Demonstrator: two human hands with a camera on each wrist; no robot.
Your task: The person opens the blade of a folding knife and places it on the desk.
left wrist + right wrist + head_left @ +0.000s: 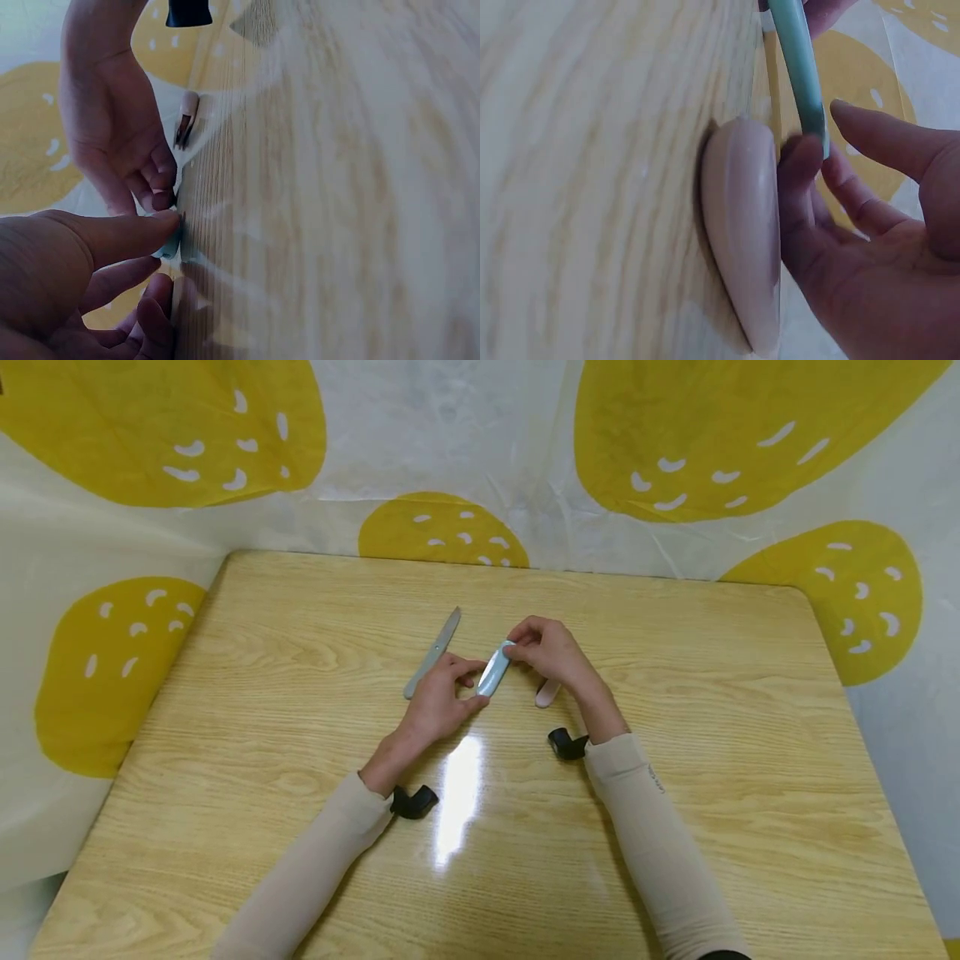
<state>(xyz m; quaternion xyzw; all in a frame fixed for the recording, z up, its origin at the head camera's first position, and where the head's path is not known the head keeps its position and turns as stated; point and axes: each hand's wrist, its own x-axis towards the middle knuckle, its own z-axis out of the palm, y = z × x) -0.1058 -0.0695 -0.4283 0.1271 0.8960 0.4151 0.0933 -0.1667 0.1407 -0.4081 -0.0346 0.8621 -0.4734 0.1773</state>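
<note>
A slim, teal folding knife [493, 672], its glossy face catching the light, is held between the two hands just above the table. My left hand [437, 700] pinches its lower end between thumb and fingers. At the upper end, my right hand [553, 653] has its thumb and fingertips about the tip. In the right wrist view the teal handle [799, 67] slants down to those fingers. A pale pink, rounded, tapering object [742, 225] lies under the right hand, which hides part of it in the head view. Beside the left hand lies an unfolded grey-green knife [427, 668], blade pointing away.
The wooden table [300, 627] ends at the back against a white sheet [450, 435] with yellow shapes. Black camera mounts project from the left wrist [414, 802] and the right wrist [567, 744], low over the table.
</note>
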